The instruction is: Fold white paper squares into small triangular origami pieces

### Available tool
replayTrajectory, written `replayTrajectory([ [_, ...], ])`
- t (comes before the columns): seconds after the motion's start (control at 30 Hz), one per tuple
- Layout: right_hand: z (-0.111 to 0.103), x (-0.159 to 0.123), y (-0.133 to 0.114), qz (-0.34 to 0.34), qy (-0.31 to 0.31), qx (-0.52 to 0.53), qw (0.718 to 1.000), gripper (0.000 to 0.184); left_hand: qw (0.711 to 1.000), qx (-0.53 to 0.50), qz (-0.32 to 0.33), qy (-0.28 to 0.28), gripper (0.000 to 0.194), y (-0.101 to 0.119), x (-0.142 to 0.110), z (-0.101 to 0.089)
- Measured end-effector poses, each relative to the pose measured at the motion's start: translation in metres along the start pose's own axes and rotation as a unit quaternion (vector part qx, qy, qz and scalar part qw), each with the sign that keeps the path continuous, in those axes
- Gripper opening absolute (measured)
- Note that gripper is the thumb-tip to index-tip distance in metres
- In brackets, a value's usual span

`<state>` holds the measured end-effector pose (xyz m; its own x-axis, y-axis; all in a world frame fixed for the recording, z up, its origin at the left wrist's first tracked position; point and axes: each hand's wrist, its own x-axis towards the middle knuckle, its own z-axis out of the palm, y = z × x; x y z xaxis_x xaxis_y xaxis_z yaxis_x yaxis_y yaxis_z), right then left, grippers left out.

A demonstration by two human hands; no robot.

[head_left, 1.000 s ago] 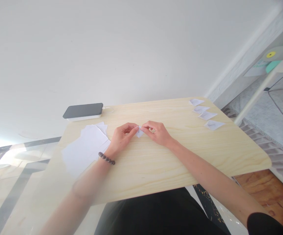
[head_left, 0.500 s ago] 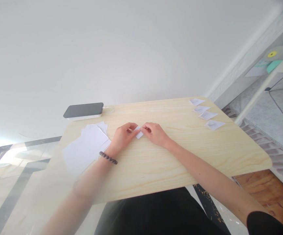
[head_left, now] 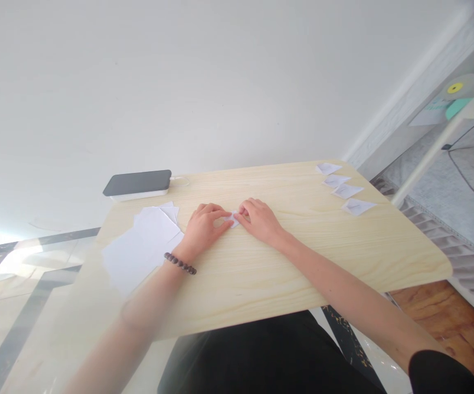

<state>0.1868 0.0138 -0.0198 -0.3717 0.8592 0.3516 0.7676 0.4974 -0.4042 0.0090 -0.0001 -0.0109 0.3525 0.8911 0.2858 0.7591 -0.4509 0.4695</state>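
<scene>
A small folded piece of white paper (head_left: 234, 220) lies between my two hands at the middle of the table, mostly covered by fingers. My left hand (head_left: 208, 224), with a dark bead bracelet at the wrist, pinches its left side between thumb and fingers. On the other side, my right hand (head_left: 259, 220) grips the paper with thumb and curled forefinger. Loose white paper sheets (head_left: 140, 246) lie in an overlapping pile left of my left hand. Several folded paper pieces (head_left: 347, 190), pointed at one end, sit in a row at the far right of the table.
A black-topped phone-like device (head_left: 138, 183) on a white base stands at the back left, with a white cable (head_left: 181, 181) behind it. The wooden table (head_left: 302, 273) meets a white wall. A pale metal pole (head_left: 423, 164) rises beyond its right edge.
Both hands have lowered closer over the small paper, and more of it is now covered by the fingers. The left hand's fingers lie flatter. The view has shifted slightly.
</scene>
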Motion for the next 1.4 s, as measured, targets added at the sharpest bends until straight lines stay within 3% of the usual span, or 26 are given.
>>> replayTrajectory([
  [0.27, -0.002, 0.001, -0.001, 0.003, -0.014, 0.001, 1.000, 0.012, 0.999, 0.049, 0.013, -0.009, 0.025, 0.002, 0.000, -0.001],
  [0.5, -0.008, -0.002, 0.007, -0.042, -0.022, 0.033, 0.998, 0.009, 0.998, 0.068, 0.017, -0.009, 0.026, 0.004, -0.002, 0.000],
  [0.87, -0.011, -0.003, 0.008, -0.035, -0.036, 0.052, 0.997, 0.019, 0.999, 0.044, -0.004, -0.009, 0.029, 0.000, -0.002, -0.001],
  [1.4, -0.013, -0.002, 0.006, -0.017, -0.060, 0.055, 0.997, 0.019, 0.998, 0.047, -0.014, -0.032, 0.029, -0.001, -0.001, -0.002],
])
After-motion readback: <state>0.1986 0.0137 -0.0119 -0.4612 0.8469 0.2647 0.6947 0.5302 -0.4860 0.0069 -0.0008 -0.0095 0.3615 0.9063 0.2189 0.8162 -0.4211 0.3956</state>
